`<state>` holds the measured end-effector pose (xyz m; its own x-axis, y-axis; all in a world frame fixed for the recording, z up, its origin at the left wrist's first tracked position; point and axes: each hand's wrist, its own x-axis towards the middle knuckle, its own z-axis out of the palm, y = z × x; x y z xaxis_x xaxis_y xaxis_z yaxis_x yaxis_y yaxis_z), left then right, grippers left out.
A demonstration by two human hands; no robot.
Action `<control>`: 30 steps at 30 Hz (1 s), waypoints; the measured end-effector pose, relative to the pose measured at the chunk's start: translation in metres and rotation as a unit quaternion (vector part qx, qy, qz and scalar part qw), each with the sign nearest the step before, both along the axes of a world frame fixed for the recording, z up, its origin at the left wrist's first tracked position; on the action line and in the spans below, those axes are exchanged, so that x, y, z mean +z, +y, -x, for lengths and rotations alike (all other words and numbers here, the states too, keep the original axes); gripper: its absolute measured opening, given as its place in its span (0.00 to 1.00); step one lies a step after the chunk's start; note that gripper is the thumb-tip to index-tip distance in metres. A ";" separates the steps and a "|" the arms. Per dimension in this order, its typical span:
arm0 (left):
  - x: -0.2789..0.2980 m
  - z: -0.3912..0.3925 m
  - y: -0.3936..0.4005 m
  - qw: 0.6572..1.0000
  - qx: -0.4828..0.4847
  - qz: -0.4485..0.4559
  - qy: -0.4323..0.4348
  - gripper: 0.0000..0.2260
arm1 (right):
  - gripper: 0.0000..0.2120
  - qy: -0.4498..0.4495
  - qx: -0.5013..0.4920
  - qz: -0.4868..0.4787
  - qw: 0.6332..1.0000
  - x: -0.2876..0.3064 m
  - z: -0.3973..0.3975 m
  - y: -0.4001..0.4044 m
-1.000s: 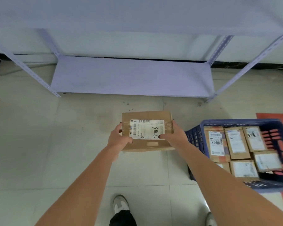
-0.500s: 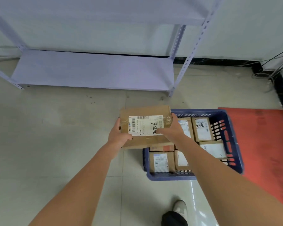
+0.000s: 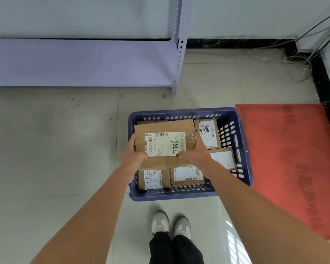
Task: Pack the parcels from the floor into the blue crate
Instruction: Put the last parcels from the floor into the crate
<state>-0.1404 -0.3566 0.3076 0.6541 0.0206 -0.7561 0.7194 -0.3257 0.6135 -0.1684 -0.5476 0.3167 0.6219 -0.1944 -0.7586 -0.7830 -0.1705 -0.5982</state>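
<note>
Gripping a brown cardboard parcel [image 3: 165, 144] from both short ends, the person holds it over the blue crate [image 3: 244, 149], above the crate's far-left part. The left hand [image 3: 133, 156] wraps the parcel's nine o'clock end, thumb lying on top beside the label and fingers curled under out of sight. The right hand [image 3: 195, 152] clamps the three o'clock end, thumb stretched along the top toward the label's lower corner, fingers round the far side.

The parcel is a flat rectangular box, sealed with clear glossy tape that wrinkles over its right end and runs as a band along its near edge. A white shipping label [image 3: 164, 143] covers much of the top, with barcodes along its upper and left edges and "98LL" handwritten in black marker, turned sideways. Whether the box rests on the packed parcels beneath or hangs just above them cannot be told.

Inside the crate, smaller brown labelled parcels lie flat: one at two o'clock of the held box [image 3: 208, 133], one at four o'clock [image 3: 224, 159], and two along the near wall [image 3: 152, 180] [image 3: 187, 176].

The crate has slotted walls and stands on pale floor tiles [image 3: 55, 149], touching a red mat [image 3: 286, 164] at its three o'clock side. A grey metal shelf [image 3: 80, 62] stands at eleven o'clock. Two grey-and-white shoes [image 3: 170, 224] show at six o'clock.
</note>
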 end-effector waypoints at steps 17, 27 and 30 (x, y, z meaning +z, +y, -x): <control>-0.120 -0.052 -0.027 0.989 -0.022 -0.129 -0.067 0.32 | 0.46 0.044 0.005 0.044 0.998 -0.147 -0.062 -0.001; -0.131 -0.064 -0.026 0.977 -0.073 -0.181 -0.082 0.31 | 0.46 0.066 0.007 0.074 0.995 -0.160 -0.073 0.010; -0.135 -0.067 -0.022 0.973 -0.112 -0.189 -0.066 0.32 | 0.46 0.068 0.003 0.079 0.995 -0.163 -0.077 0.009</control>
<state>-0.0737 -0.3788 0.1724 0.7656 0.1264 -0.6308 0.5273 -0.6850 0.5027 -0.0918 -0.5389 0.1536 0.5177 -0.3145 -0.7957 -0.8532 -0.2597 -0.4524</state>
